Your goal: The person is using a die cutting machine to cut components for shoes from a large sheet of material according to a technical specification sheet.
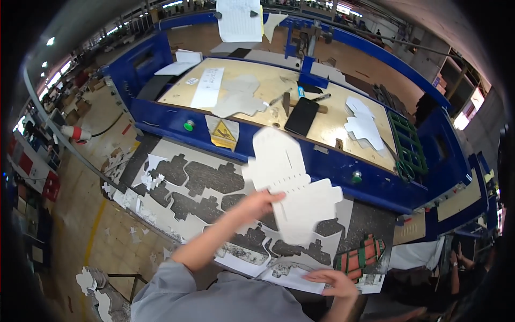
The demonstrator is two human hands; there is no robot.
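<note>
My left hand [264, 203] is closed on the edge of a white die-cut cardboard blank [279, 161], which has two wide flaps and a row of small slots across its middle. The blank is held up above the work surface. Beneath it lies a cardboard sheet [163, 188] full of cut-out openings that show the dark bed. My right hand [337, 283] is low at the near edge, fingers stretched out, by the sheet's white border. Just beyond it rests a red cutting die [360, 257] with dark green edging.
A blue press beam [322, 160] spans behind the bed, with green buttons. On its wooden top are a black phone [302, 116], a hammer [287, 103], grey blanks [238, 96] and white blanks [363, 124]. Stacked offcuts [102, 295] stand lower left. Another person's hands [462, 258] show at right.
</note>
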